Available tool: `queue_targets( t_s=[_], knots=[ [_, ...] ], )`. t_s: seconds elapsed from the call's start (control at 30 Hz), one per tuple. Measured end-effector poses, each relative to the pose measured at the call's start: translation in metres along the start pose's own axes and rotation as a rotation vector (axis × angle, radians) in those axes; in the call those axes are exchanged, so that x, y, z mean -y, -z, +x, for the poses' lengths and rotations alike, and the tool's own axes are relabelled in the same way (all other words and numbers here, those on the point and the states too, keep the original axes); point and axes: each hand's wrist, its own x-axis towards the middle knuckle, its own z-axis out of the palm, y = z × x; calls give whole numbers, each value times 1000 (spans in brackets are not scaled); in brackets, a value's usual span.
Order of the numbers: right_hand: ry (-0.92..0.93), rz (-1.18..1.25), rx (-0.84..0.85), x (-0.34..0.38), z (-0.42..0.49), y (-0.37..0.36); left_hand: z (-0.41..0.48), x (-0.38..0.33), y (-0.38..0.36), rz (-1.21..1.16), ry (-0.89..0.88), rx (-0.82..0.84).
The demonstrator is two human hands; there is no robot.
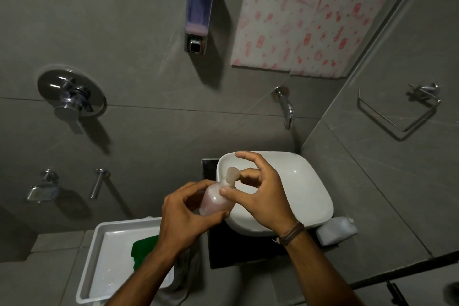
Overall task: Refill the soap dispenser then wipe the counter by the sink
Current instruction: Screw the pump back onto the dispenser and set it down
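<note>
Left hand (183,216) gripping soap bottle (214,200), cap tilted up-right, right hand (258,191) pinching neck

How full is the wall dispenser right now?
Nearly empty. The wall dispenser shows only a thin pale pink layer at the bottom of its clear chamber; the rest above looks empty.

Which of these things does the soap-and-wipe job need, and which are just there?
Needed: soap bottle, held by left hand while right hand works its cap; wall dispenser; green cloth; basin; black counter.

Just there: shower handle, tap, soap dish, towel ring, white tray, white jug.
</note>
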Motion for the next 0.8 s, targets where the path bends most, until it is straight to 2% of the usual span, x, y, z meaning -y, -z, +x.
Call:
queue_targets(
  t_s=[0.07,0.17,0.33,0.47,0.6,0.73,0.8],
  knots=[
    [18,-44,4,-1,0,1,0,1,-1,6,3,4],
    [0,-9,96,-3,2,4,1,1,-2,6,6,9],
    [60,-68,-36,1,2,0,3,-3,-3,3,-14,37],
    [3,8,129,-2,4,5,5,-5,-5,-21,-14,35],
    [32,-62,-35,-1,3,4,8,-2,-4,-17,-17,39],
    [24,-4,90,-4,5,5,7,0,-5,-29,-26,32],
    [41,2,21,-4,5,5,7,1,-6,-32,-30,30]
  ],
)
